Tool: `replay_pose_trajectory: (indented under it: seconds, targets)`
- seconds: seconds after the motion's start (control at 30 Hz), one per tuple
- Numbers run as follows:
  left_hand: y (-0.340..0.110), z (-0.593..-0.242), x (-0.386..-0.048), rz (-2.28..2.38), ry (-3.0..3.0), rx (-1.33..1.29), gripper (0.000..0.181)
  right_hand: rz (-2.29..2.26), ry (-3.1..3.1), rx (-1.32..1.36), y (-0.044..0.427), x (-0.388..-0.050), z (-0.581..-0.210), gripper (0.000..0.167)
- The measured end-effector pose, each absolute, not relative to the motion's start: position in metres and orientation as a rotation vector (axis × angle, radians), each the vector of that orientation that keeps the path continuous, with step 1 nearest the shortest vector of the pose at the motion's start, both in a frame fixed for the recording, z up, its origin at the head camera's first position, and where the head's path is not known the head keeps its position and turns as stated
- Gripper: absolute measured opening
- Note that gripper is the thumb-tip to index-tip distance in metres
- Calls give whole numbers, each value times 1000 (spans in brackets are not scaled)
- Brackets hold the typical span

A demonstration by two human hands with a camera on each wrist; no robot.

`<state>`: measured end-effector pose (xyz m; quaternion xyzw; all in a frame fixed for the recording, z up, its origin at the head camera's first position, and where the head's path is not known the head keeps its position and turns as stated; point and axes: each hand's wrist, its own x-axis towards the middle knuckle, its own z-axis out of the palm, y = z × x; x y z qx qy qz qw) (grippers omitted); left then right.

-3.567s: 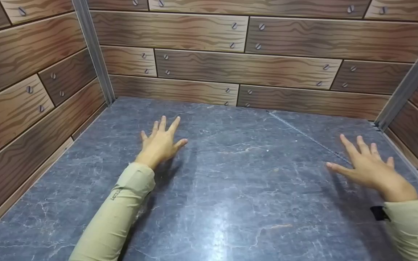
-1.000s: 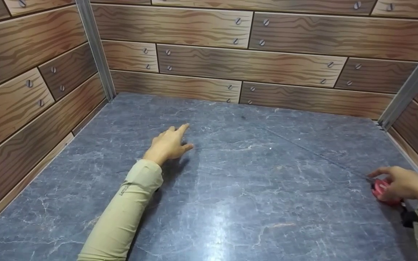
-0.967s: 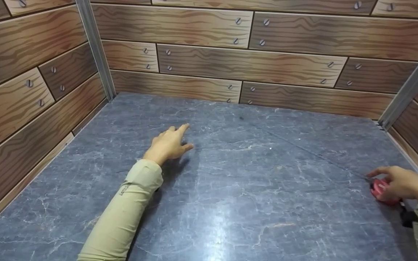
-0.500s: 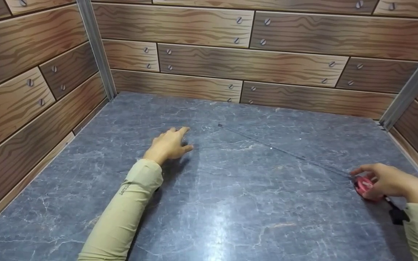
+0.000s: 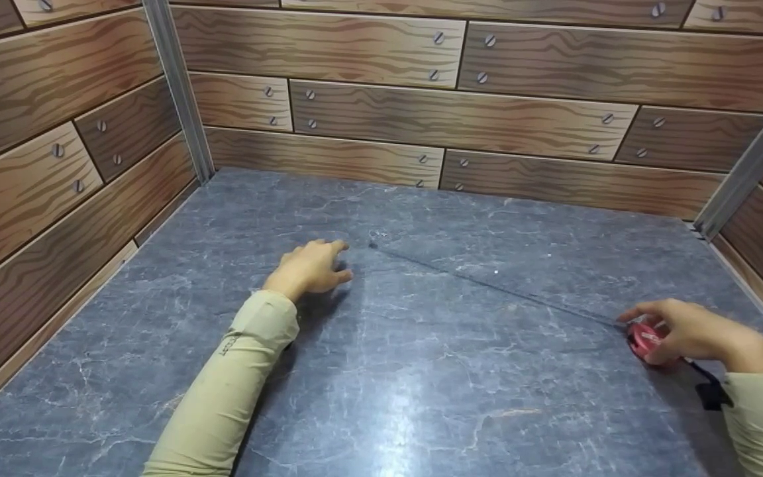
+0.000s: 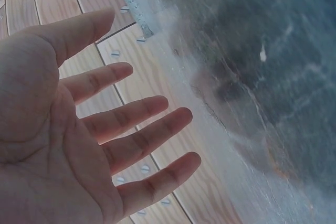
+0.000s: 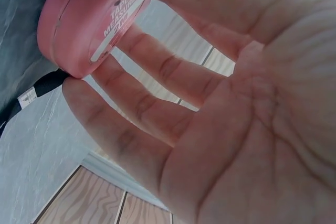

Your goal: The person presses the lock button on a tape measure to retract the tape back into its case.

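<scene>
The right hand [image 5: 703,331] holds a red tape measure [image 5: 646,341] between thumb and fingers at the right of the table; a black strap [image 5: 709,392] trails from it. In the right wrist view the fingers curl along the red case [image 7: 86,22]. The extended blade [image 5: 487,285] runs leftward over the table, its end tab [image 5: 372,245] lying just right of the left hand [image 5: 308,266]. That hand touches no object, its fingers relaxed and apart in the left wrist view, where the blade tip [image 6: 146,31] shows beyond them.
A dark marbled table [image 5: 328,411] fills the lower view. Wood-patterned panels [image 5: 368,112] stand behind it and on both sides, with grey metal posts [image 5: 179,86] at the back corners. Two small white specks lie mid-table.
The right hand, spread and without the tape case in the earliest frame, now holds it and has moved left over the last second. The blade tip has shifted left toward the left hand, which has barely moved.
</scene>
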<state>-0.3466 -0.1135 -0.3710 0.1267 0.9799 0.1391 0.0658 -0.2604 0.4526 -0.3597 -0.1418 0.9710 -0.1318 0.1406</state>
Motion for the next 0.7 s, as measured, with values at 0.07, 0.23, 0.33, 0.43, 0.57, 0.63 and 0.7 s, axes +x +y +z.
replay_pose_trajectory:
  seconds: [0.07, 0.23, 0.33, 0.43, 0.57, 0.63, 0.7]
  targets:
    - [-113, -371, -347, 407, 2961, 394, 64, -389, 2791, -413, 450, -261, -360, 72]
    - [-113, -373, -348, 378, 2970, 416, 62, -417, 2774, -448, 439, -261, -361, 70]
    - [-114, -373, -347, 359, 2972, 424, 60, -421, 2775, -484, 432, -260, -361, 69]
    - [-115, -374, -348, 316, 2960, 429, 56, -418, 2779, -519, 424, -260, -360, 68]
    - [-117, -375, -349, 249, 2949, 427, 45, -406, 2789, -552, 415, -259, -358, 68]
    - [-118, -375, -349, 232, 2959, 426, 36, -405, 2791, -571, 411, -258, -357, 67]
    - [-119, -375, -349, 223, 2978, 432, 24, -405, 2796, -582, 408, -257, -356, 66]
